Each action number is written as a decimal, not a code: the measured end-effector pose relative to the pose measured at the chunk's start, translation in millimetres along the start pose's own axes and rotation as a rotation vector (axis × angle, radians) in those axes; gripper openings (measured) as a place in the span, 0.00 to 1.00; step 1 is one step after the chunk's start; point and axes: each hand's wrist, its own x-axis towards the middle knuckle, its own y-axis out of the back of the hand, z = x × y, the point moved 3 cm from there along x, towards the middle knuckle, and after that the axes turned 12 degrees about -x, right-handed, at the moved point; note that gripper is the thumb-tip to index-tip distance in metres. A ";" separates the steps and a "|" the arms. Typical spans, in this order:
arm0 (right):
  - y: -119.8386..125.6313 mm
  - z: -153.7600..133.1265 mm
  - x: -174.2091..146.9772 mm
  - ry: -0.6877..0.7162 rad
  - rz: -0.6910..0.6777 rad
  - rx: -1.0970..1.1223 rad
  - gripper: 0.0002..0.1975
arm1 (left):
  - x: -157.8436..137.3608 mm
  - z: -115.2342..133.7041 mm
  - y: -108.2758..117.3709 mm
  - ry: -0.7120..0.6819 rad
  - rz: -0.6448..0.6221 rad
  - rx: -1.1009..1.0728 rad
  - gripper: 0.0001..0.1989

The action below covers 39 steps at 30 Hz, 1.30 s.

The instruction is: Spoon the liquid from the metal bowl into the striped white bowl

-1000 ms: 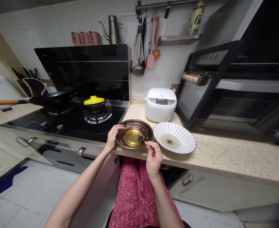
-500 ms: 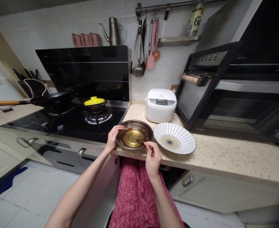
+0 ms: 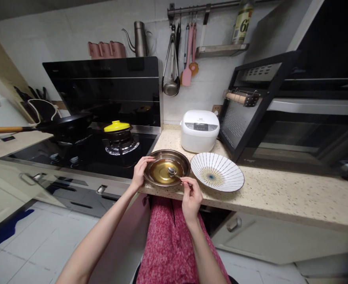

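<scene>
A shallow round metal dish [image 3: 183, 161] with yellowish liquid in it stands near the front edge of the counter. My left hand [image 3: 140, 170] grips its left rim, fingers over the edge. Pinched in my right hand [image 3: 191, 194] is a metal spoon [image 3: 172, 171], its head over the liquid inside the dish; whether it touches the surface I cannot tell. Just to the right is a wide white plate [image 3: 231, 173] with dark radiating lines, close beside the dish's rim.
Behind the plate stands a white rice cooker [image 3: 200, 132]. On the left, a black gas hob [image 3: 82, 156] carries a small pot with a yellow lid [image 3: 116, 126] and a wok [image 3: 69, 125]. An oven [image 3: 316, 134] fills the right side. Utensils [image 3: 171, 87] hang on the wall.
The spoon's head has come up and shows more clearly above the liquid. My left hand stays at the dish's rim, and the view has shifted very slightly.
</scene>
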 end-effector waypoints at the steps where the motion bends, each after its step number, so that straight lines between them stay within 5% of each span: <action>1: 0.2 0.7 -0.5 -0.003 0.004 0.006 0.08 | 0.0 -0.1 0.1 -0.001 0.001 0.000 0.20; 39: 53.3 -6.2 19.5 0.033 0.376 0.026 0.05 | -0.1 0.2 -0.5 0.005 0.012 -0.021 0.20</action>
